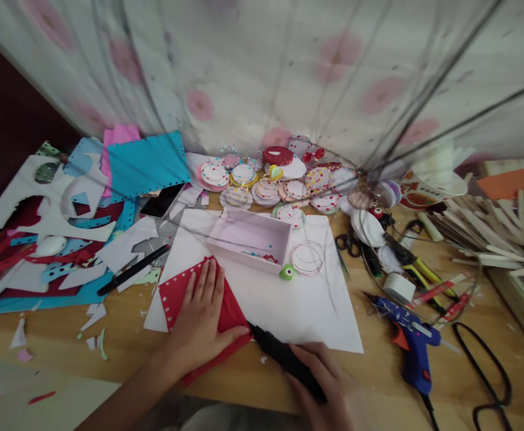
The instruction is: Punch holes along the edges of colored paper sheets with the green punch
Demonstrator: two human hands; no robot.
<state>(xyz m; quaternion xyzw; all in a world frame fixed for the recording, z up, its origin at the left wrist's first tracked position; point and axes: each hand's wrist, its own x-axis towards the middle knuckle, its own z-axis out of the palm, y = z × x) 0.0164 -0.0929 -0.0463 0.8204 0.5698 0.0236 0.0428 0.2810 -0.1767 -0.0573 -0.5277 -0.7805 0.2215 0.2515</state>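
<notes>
My left hand [203,311] lies flat with fingers stretched out, pressing on a red paper sheet [174,302] that has small star-shaped marks along its edges. My right hand [322,377] is wrapped round a long black tool [284,356] with a narrow front end; its exact kind cannot be made out. The tool's tip meets the right corner of the red sheet, near my left thumb. Under the red sheet is a large white paper [316,317]. On it stand an open pale box [253,233] holding small cut-outs, a small green craft punch [288,272] and a thin wire coil [307,258].
Paper scraps [64,221] and a blue sheet [149,164] cover the left, beside a phone [162,200] and a black pen-like tool [134,269]. Decorated paper discs [266,188] line the back. Scissors [348,244], a blue glue gun [412,344] and wooden sticks [504,224] lie right.
</notes>
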